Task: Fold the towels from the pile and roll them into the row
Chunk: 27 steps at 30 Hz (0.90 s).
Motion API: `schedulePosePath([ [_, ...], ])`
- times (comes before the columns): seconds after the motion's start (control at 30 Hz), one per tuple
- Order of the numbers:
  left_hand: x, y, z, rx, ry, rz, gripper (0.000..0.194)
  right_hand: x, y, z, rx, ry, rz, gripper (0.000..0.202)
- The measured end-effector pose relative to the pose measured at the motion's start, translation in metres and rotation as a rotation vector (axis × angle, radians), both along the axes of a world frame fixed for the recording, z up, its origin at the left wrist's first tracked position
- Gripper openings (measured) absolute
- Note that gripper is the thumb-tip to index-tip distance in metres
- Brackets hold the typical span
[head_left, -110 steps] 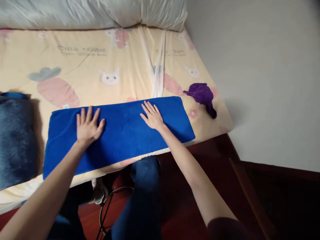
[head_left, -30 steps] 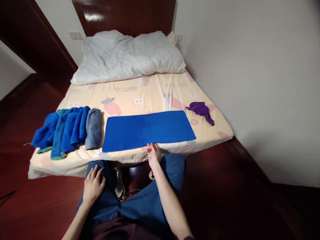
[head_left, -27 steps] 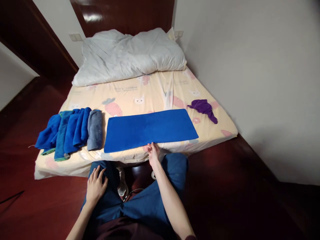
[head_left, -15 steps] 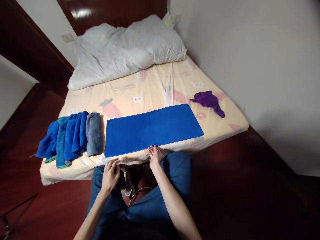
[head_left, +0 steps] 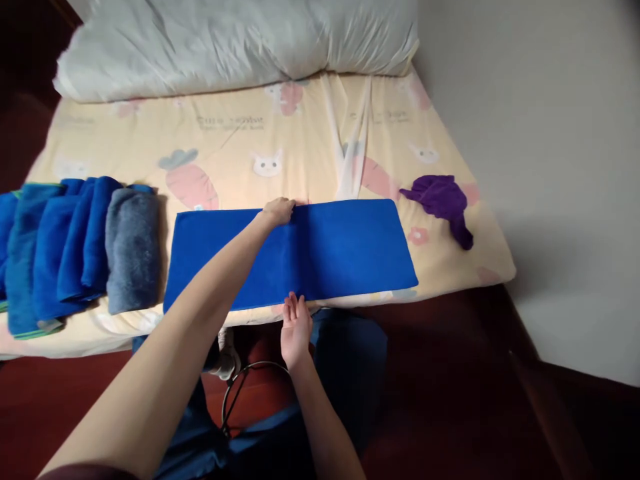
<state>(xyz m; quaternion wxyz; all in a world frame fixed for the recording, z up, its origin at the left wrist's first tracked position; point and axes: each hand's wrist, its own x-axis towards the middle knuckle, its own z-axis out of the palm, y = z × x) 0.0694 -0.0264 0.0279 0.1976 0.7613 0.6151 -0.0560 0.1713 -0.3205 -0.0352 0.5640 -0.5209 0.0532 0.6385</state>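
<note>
A blue cloth (head_left: 350,247) lies as a long flat rectangle along the bed's near edge, with a raised crease near its middle. My left hand (head_left: 280,209) reaches across it, fingers closed on the far edge at the middle. At the near edge, opposite, my right hand (head_left: 297,330) is palm up, its fingertips touching the cloth's border by the crease; whether the fingers pinch the border is hard to make out. My left forearm hides part of the cloth's left half.
Left of the cloth lie a rolled grey towel (head_left: 133,250) and several folded blue towels (head_left: 65,247). A crumpled purple cloth (head_left: 440,200) is at the right. A pale quilt (head_left: 240,47) lies across the back of the patterned bed (head_left: 240,153).
The view has moved closer to the bed. My left hand has gone from the near edge to the cloth's far edge and closed on it. A crease has risen mid-cloth.
</note>
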Motion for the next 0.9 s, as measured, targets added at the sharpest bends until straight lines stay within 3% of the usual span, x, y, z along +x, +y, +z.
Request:
schedulePosePath([
  [0.13, 0.006, 0.027, -0.003, -0.043, -0.072, 0.076, 0.037, -0.003, -0.003, 0.005, -0.021, -0.015, -0.013, 0.035],
  [0.3, 0.003, 0.043, -0.006, -0.121, -0.096, 0.171, 0.032, -0.005, -0.005, 0.005, -0.029, -0.042, -0.002, 0.039],
  [0.43, 0.002, 0.039, -0.003, -0.091, -0.201, 0.199, 0.020, -0.004, -0.006, 0.008, -0.037, -0.071, -0.002, 0.038],
  [0.57, 0.003, 0.028, 0.006, -0.033, -0.395, 0.340, 0.031, -0.003, -0.012, 0.017, -0.070, -0.088, -0.057, 0.038],
  [0.67, 0.004, 0.023, 0.011, 0.005, -0.491, 0.376, 0.031, -0.004, -0.015, 0.022, -0.037, -0.128, -0.055, 0.039],
  [0.9, 0.005, 0.017, 0.008, -0.019, -0.609, 0.416, 0.023, -0.008, -0.010, 0.019, -0.051, -0.314, -0.087, 0.030],
])
